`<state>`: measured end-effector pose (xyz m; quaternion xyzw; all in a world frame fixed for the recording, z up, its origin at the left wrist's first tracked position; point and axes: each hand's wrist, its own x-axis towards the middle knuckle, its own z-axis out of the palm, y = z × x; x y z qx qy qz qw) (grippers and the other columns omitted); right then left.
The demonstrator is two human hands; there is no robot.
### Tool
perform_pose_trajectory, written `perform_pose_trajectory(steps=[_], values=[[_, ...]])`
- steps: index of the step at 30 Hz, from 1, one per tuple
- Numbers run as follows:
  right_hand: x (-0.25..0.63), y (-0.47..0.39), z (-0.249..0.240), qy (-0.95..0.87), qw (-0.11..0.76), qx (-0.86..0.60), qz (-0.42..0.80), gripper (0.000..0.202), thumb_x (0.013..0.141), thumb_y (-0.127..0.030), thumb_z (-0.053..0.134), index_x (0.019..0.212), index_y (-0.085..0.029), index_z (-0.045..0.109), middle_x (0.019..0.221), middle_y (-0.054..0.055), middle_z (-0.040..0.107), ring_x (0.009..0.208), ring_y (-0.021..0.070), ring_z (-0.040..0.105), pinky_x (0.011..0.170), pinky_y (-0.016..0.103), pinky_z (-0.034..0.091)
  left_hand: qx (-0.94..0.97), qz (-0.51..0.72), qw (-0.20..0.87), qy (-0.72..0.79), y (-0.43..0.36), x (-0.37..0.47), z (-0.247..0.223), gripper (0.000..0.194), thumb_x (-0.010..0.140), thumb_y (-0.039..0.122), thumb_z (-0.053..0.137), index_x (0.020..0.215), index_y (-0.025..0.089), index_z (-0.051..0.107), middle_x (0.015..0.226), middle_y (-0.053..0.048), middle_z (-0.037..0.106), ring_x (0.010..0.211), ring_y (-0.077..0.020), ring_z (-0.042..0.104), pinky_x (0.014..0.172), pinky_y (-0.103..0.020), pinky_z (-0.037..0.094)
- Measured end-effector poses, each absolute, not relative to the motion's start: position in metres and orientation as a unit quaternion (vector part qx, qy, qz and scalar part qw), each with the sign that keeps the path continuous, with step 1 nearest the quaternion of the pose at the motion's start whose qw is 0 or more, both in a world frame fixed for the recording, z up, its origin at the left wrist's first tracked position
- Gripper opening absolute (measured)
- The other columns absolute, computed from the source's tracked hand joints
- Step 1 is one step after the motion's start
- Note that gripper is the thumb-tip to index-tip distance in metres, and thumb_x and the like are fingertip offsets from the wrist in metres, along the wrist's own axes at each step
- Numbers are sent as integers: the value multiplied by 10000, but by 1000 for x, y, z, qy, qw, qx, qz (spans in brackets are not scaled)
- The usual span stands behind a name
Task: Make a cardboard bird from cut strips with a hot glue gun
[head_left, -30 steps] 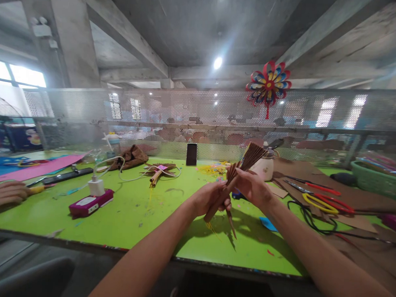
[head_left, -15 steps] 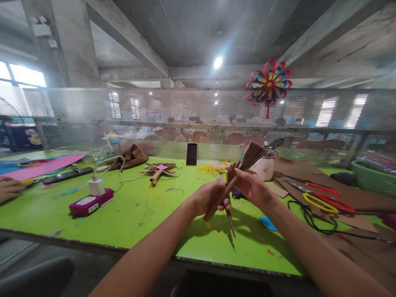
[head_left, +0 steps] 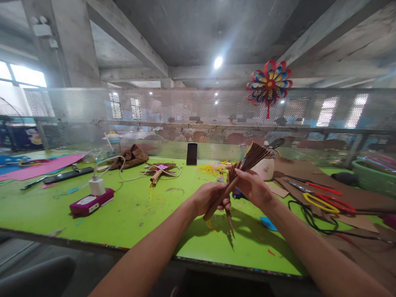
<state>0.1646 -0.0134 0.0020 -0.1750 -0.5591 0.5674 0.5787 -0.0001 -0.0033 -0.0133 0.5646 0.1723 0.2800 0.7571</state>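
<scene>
Above the green table, both hands hold a brown pleated paper craft (head_left: 255, 155) with a rolled tube-like body and a fan of folds at its upper right. My left hand (head_left: 209, 198) wraps round the lower rolled part; some of its fingers are hidden behind the paper. My right hand (head_left: 252, 185) pinches the craft near the base of the fan, thumb on top. Yellow strands and a pointed brown strip hang below the hands. A similar brown paper craft (head_left: 157, 175) with a pink piece lies on the table to the left.
A purple power strip (head_left: 91, 202) with a white plug (head_left: 96, 186) and cable is at left. Scissors with yellow handles (head_left: 321, 203) and other tools lie on brown paper (head_left: 314, 172) at right, near a green basket (head_left: 372, 177). A phone (head_left: 191, 154) stands at the back.
Another person's hand at the far left edge has left the view, uncovering a dark pen-like tool on the table. My hands and the paper craft have hardly moved.
</scene>
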Motion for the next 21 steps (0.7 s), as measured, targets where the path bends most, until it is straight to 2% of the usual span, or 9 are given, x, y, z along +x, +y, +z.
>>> perform_pose_trajectory(steps=[12,21], values=[[164,-15,4,-586,569,-170,552,290,751,-306,591,1011,-181,627,688,24,599,586,148,533,483,268,378,577,296,736,193,-6,0,-11,310,737,406,531,843,115,535,530,-8,488,542,-139,537,444,-225,226],[163,-14,2,-591,565,-164,552,307,763,-289,582,1048,-177,607,670,14,584,586,149,538,482,269,372,581,300,731,194,-6,1,-11,277,752,377,496,854,121,528,526,-7,490,527,-139,538,440,-223,232]])
